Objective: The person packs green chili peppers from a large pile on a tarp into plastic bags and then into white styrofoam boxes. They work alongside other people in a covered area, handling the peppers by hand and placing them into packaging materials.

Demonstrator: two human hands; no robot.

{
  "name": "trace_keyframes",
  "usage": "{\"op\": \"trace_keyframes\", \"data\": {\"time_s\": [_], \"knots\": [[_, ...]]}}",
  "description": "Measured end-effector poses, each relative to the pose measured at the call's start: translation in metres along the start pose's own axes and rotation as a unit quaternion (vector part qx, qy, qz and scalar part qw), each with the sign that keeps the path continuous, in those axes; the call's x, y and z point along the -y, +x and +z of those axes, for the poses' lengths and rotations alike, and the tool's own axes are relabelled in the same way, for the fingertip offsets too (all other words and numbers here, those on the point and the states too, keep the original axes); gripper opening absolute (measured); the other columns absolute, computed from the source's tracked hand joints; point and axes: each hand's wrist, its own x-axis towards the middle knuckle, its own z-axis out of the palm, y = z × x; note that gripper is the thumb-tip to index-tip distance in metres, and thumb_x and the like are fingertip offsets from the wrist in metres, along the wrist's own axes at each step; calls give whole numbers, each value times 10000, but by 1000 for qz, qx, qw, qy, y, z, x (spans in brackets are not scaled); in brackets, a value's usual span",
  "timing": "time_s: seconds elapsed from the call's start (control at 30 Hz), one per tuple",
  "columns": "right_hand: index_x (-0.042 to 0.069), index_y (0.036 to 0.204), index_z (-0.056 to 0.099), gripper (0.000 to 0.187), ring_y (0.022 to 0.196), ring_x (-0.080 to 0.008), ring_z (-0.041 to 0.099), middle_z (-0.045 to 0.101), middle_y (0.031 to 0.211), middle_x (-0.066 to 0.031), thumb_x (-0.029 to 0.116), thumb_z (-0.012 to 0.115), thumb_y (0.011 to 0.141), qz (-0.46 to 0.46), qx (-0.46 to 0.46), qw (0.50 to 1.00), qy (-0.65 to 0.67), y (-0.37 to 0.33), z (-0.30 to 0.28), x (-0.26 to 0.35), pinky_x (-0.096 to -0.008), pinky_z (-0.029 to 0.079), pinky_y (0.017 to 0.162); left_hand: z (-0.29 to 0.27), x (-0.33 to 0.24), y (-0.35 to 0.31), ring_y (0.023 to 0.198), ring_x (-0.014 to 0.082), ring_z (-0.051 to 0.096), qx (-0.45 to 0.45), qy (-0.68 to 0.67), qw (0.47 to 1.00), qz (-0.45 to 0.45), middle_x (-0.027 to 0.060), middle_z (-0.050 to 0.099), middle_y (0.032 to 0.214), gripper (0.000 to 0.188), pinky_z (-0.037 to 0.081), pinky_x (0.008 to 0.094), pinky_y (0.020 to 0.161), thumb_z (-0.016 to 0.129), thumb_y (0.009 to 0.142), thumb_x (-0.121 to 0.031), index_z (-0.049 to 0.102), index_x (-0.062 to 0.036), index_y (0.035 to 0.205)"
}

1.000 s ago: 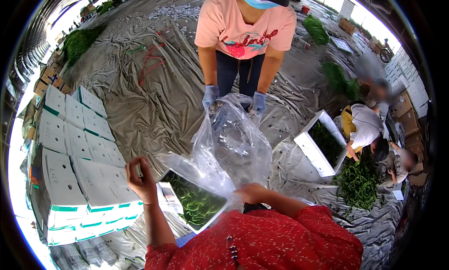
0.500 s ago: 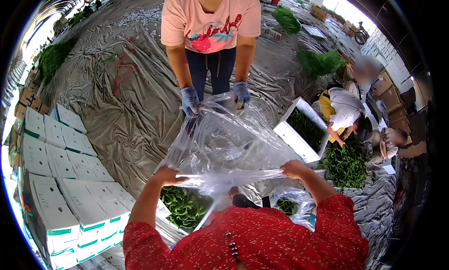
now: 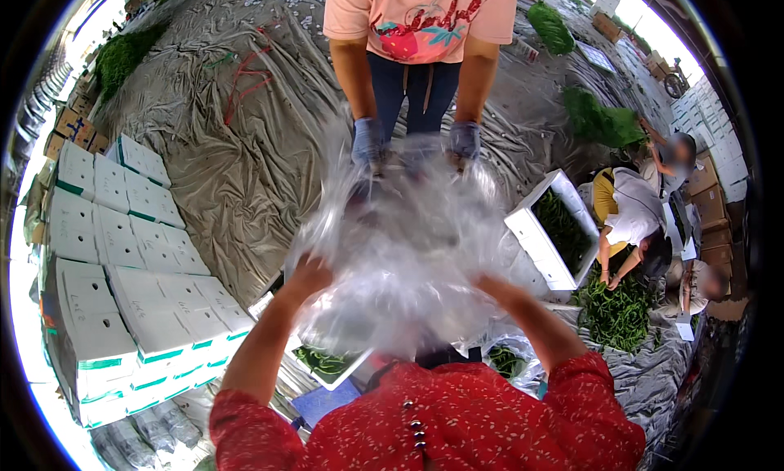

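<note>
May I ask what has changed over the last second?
The left hand, clear of the bag before, moved right to it; the right hand moved right and forward. The bag spreads wider, hiding more boxed peppers. The co-worker's gloved hands still hold its far edge.

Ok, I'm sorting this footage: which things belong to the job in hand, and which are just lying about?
In hand:
- clear plastic, blurred
- left hand and right hand, at its near side
- co-worker's gloved hands, at its far side

Apparently lying about:
- stacked white boxes
- brown cartons
- green heap
</note>
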Motion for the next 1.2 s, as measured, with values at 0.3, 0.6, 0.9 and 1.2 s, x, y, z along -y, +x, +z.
{"op": "trace_keyframes", "data": {"time_s": [0.3,0.6,0.9,1.2], "knots": [[128,935,685,198,1022,-238,578,650,988,-103,107,581,768,59,66,995,51,-27,62,27,-404,324,1041,-17,-66,-6,1193,327,438,-232,-314,894,-219,62,589,1123,111,343,462,1009,570,677,-6,627,-74,744],[81,1278,463,739,1262,-352,378,533,1236,-142,398,720,663,-12,242,969,-41,-41,123,128,-517,202,1084,94,-144,-52,1313,357,321,-183,-394,838,-329,55,430,1376,177,307,488,1045,591,690,-13,673,-101,819],[106,1363,361,730,1001,-272,555,614,974,-82,216,697,724,-154,214,961,84,64,248,245,-469,297,1018,190,-142,-76,1194,229,480,-152,-892,371,-212,78,561,1250,290,351,398,1024,635,829,-120,625,-58,1112],[65,1307,446,525,758,-250,615,591,945,-114,136,570,802,-131,259,953,85,62,277,274,-355,491,655,454,-139,-89,1283,384,347,115,-403,516,-747,177,231,1470,872,397,444,1001,685,694,-129,212,-86,1425]]}}
